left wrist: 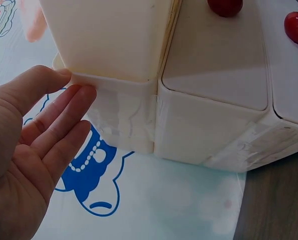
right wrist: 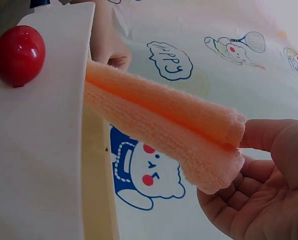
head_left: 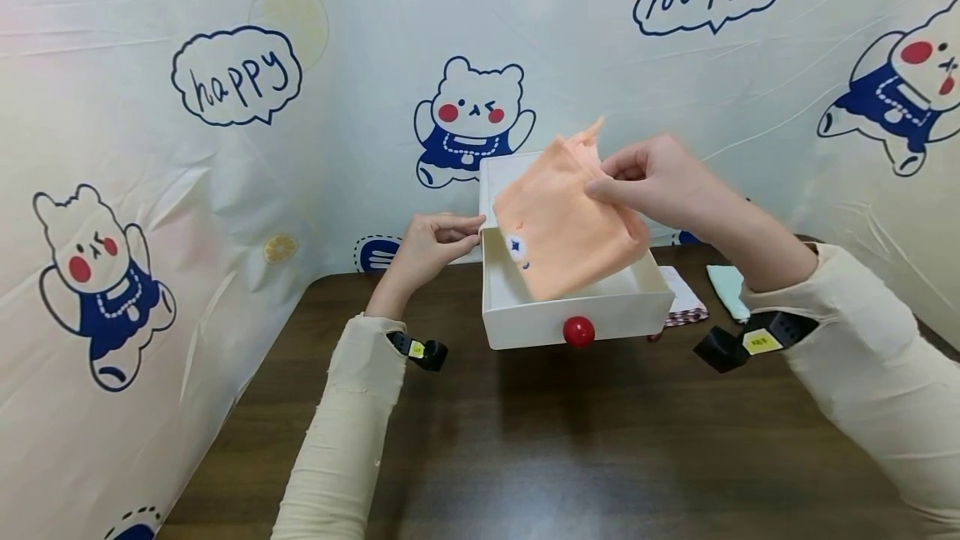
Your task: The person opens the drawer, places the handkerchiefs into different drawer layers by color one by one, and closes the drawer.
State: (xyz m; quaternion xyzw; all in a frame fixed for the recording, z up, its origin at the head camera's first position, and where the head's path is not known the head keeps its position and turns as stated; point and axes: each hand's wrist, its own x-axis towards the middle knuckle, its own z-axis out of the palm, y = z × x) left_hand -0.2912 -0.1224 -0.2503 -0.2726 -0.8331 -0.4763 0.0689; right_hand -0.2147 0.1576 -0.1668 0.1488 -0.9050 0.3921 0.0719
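Observation:
My right hand (head_left: 648,182) pinches a folded peach towel (head_left: 570,215) by one end, between thumb and fingers. The towel hangs tilted over a pulled-out white drawer (head_left: 517,327) with a round red knob (head_left: 578,332), its lower part overlapping the drawer's inside in the head view. It has a small blue-and-white animal face near one corner. My left hand (head_left: 435,248) touches the front edge of the white drawer cabinet (head_left: 502,173) at its left side, thumb tip at the rim and the other fingers fairly straight in the left wrist view (left wrist: 48,120).
Below the pulled-out drawer, other drawers (left wrist: 216,60) with red knobs are shut. On the brown table (head_left: 600,457), a white cloth with a checked edge (head_left: 682,298) and a mint cloth (head_left: 726,286) lie right of the cabinet. A printed curtain (head_left: 360,132) hangs behind.

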